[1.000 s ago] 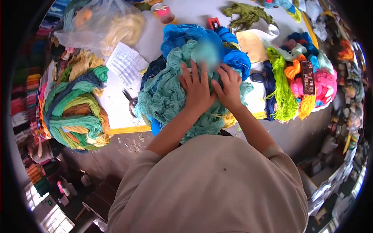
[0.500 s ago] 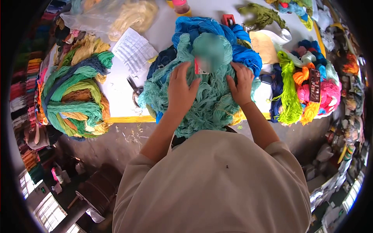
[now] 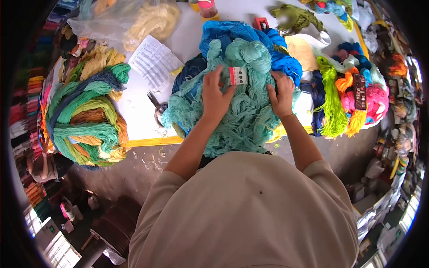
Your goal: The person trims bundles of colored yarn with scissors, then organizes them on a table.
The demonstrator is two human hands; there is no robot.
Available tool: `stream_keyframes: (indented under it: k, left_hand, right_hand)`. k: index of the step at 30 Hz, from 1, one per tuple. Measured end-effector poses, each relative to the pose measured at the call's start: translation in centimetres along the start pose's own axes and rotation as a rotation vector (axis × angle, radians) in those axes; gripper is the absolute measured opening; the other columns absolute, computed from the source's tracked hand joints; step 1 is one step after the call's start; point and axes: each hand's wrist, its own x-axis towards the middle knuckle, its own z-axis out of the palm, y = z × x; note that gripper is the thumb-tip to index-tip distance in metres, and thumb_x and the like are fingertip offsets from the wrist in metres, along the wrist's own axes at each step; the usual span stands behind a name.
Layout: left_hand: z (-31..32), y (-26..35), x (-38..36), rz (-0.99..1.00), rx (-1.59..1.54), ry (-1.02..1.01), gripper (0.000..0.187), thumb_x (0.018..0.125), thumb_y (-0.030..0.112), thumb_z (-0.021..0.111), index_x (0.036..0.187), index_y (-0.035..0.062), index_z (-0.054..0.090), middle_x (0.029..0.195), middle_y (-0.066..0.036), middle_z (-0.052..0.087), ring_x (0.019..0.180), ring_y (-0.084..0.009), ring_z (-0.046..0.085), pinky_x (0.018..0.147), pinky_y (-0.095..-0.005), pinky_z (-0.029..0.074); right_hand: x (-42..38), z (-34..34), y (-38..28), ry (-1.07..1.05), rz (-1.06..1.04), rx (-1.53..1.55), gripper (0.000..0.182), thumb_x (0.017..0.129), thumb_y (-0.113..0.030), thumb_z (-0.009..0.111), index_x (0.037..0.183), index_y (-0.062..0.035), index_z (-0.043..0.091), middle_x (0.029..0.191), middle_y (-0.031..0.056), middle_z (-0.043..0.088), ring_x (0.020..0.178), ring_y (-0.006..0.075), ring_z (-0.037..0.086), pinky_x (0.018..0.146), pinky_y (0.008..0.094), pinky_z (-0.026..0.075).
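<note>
A large heap of teal yarn (image 3: 243, 118) lies in front of me at the table's front edge, with bright blue yarn (image 3: 228, 31) behind it. A small red and white card (image 3: 238, 76) with dark dots rests on the teal heap. My left hand (image 3: 216, 96) is on the heap just left of the card, thumb and fingers apart. On the heap's right side lies my right hand (image 3: 282, 94), also with its fingers apart. Neither hand visibly grips anything.
Scissors (image 3: 156, 102) and a written paper sheet (image 3: 155, 61) lie to the left. Beyond them is a multicoloured yarn bundle (image 3: 89, 114). Lime yarn (image 3: 331, 98), pink yarn (image 3: 377, 100) and a dark remote-like device (image 3: 359, 91) are at the right. At far left, a person's arm (image 3: 44, 165) shows.
The card now sits flatter and slightly further right, clear of my left hand. My left hand has shifted slightly right. The view has shifted a little.
</note>
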Motion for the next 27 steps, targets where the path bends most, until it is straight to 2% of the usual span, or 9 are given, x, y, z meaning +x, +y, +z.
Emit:
stream_keyframes:
  k: [2,4,9,11,13,18,22,24,27]
  left_hand:
    - [-0.3,-0.5,0.9,0.174,0.205,-0.06,0.049,0.081,0.013,0.076,0.127,0.0123,0.059,0.125,-0.013,0.049,0.088,-0.0231,0.061,0.078,-0.0352,0.051]
    - [-0.9,-0.8,2.0,0.173,0.137,-0.114,0.047,0.082,0.013,0.076,0.126,0.0118,0.06,0.124,-0.012,0.05,0.089,-0.0238,0.061,0.078,-0.0354,0.051]
    - [-3.2,-1.5,4.3,0.274,-0.016,-0.228,0.043,0.081,0.01,0.075,0.122,0.0099,0.061,0.118,-0.01,0.056,0.095,-0.0266,0.059,0.08,-0.0374,0.05]
    - [-3.7,-1.4,5.0,0.302,-0.036,-0.256,0.046,0.078,0.009,0.076,0.122,0.01,0.061,0.12,-0.011,0.058,0.101,-0.0292,0.058,0.085,-0.0399,0.049]
    - [-4.0,-1.3,5.5,0.549,0.099,-0.298,0.049,0.076,0.008,0.076,0.123,0.0108,0.061,0.123,-0.012,0.058,0.106,-0.0329,0.056,0.091,-0.0434,0.046]
    - [-3.6,-1.2,6.1,0.628,0.161,-0.397,0.046,0.074,0.008,0.078,0.117,0.0097,0.064,0.113,-0.011,0.064,0.103,-0.0348,0.056,0.091,-0.0453,0.045]
    - [-3.5,-1.4,6.8,0.575,0.015,-0.368,0.036,0.075,0.006,0.078,0.109,0.0082,0.068,0.099,-0.01,0.07,0.093,-0.0305,0.062,0.085,-0.0409,0.049]
    - [-3.3,-1.2,7.1,0.243,-0.243,-0.497,0.027,0.078,0.005,0.075,0.105,0.0057,0.069,0.09,-0.009,0.072,0.083,-0.0235,0.068,0.076,-0.0349,0.052]
    - [-2.7,-2.2,7.7,0.21,-0.261,-0.474,0.023,0.082,0.005,0.07,0.105,0.0044,0.069,0.087,-0.009,0.073,0.076,-0.0169,0.07,0.069,-0.0292,0.053]
  right_hand:
    - [-0.3,0.2,-0.2,0.034,0.003,-0.044,0.044,0.09,-0.029,0.064,0.13,-0.0117,0.057,0.126,0.0104,0.058,0.118,0.0306,0.05,0.102,0.0442,0.03]
    - [-0.7,0.6,-0.8,0.078,0.016,-0.096,0.046,0.091,-0.032,0.064,0.131,-0.0123,0.056,0.13,0.0109,0.056,0.12,0.0313,0.049,0.103,0.0451,0.029]
    - [-3.3,2.0,-2.7,0.394,0.399,-0.319,0.057,0.093,-0.042,0.063,0.14,-0.0133,0.047,0.144,0.0175,0.042,0.128,0.0405,0.04,0.107,0.0546,0.027]
    - [-3.8,2.0,-4.0,0.427,0.446,-0.312,0.057,0.093,-0.036,0.065,0.14,-0.0096,0.045,0.144,0.0212,0.04,0.129,0.0429,0.039,0.107,0.0545,0.029]
    - [-4.3,2.0,-5.4,0.462,0.437,-0.215,0.058,0.093,-0.03,0.066,0.14,-0.0055,0.043,0.142,0.0243,0.039,0.128,0.0442,0.039,0.107,0.0534,0.03]
    - [-5.1,1.8,-10.7,0.414,0.483,-0.165,0.058,0.091,-0.019,0.07,0.139,-0.0025,0.042,0.141,0.0236,0.039,0.131,0.0411,0.037,0.111,0.0484,0.03]
    - [-5.7,2.3,-12.9,0.404,0.473,-0.166,0.059,0.087,-0.015,0.072,0.137,-0.0021,0.043,0.14,0.0244,0.04,0.129,0.0424,0.039,0.11,0.0491,0.031]
    - [-5.9,2.7,-13.3,0.381,0.456,-0.17,0.06,0.085,-0.014,0.072,0.136,-0.0023,0.044,0.14,0.0245,0.04,0.127,0.0433,0.042,0.109,0.0487,0.033]
    - [-6.0,2.8,-13.1,0.37,0.462,-0.132,0.059,0.085,-0.013,0.072,0.137,-0.0027,0.044,0.14,0.0244,0.041,0.127,0.0429,0.041,0.109,0.0479,0.034]
